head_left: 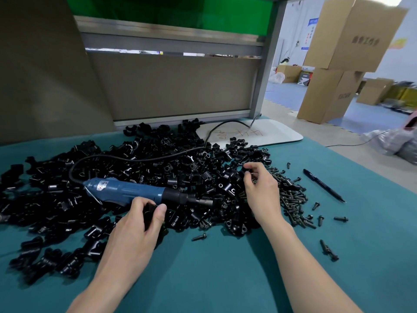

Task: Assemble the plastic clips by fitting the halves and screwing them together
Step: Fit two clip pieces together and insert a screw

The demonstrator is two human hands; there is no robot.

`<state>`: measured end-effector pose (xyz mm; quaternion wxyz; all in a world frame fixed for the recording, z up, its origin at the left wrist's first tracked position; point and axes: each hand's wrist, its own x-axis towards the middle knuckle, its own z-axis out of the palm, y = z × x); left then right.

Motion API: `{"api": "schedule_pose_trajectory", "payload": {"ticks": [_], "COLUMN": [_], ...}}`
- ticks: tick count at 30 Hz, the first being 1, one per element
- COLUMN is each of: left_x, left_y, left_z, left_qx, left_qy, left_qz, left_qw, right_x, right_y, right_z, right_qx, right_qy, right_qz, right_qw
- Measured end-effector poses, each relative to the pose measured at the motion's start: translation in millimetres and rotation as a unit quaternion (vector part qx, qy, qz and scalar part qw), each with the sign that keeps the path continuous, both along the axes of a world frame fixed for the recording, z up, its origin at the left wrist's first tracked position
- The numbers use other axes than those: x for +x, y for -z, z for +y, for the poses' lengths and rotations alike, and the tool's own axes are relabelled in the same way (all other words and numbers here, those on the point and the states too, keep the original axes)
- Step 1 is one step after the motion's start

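Observation:
A large heap of black plastic clip halves (140, 168) covers the teal mat. My left hand (135, 224) grips a black clip piece (149, 211) at the heap's near edge, thumb over it. My right hand (261, 190) reaches into the right side of the heap, its fingertips pinching a small black part (246, 171) beside a pile of black screws (293, 197). A blue electric screwdriver (135, 190) lies on the heap between my hands, its tip pointing right.
The screwdriver's black cord (140, 158) loops back over the heap to a white board (266, 132). A black marker pen (323, 185) lies on the right. Loose screws (329, 250) dot the mat (214, 267). Cardboard boxes (338, 64) stand beyond the bench.

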<state>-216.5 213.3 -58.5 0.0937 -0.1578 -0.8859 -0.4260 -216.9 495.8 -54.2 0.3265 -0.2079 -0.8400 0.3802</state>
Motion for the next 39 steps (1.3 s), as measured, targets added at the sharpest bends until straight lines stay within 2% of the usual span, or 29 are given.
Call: {"api": "schedule_pose_trajectory", "payload": {"ticks": [5, 14, 23, 29, 33, 39], "left_x": [0.5, 0.3, -1.9, -0.5, -0.9, -4.7], "left_y": [0.5, 0.9, 3.3, 2.1, 1.8, 4.4], "left_z": [0.1, -0.2, -0.7, -1.6, -0.8, -0.1], "left_qx": [0.000, 0.001, 0.001, 0.000, -0.012, -0.004], "left_qy": [-0.003, -0.003, 0.002, 0.011, 0.011, 0.009], "left_qz": [0.004, 0.003, 0.006, 0.015, 0.017, -0.003], "left_qw": [1.000, 1.000, 1.000, 1.000, 1.000, 1.000], "right_x": [2.2, 3.5, 4.0, -2.3, -27.0, -76.6], "right_y": [1.4, 2.4, 1.8, -6.3, -12.6, -32.9], "right_z": [4.8, 3.3, 3.8, 9.2, 24.4, 69.3], "right_qx": [-0.041, 0.032, 0.039, 0.041, 0.091, 0.163], "right_qy": [-0.006, -0.024, -0.011, 0.034, 0.053, 0.006], "right_qz": [0.004, -0.040, -0.031, -0.014, -0.077, -0.259], "right_qw": [0.999, 0.998, 0.999, 0.998, 0.991, 0.952]}}
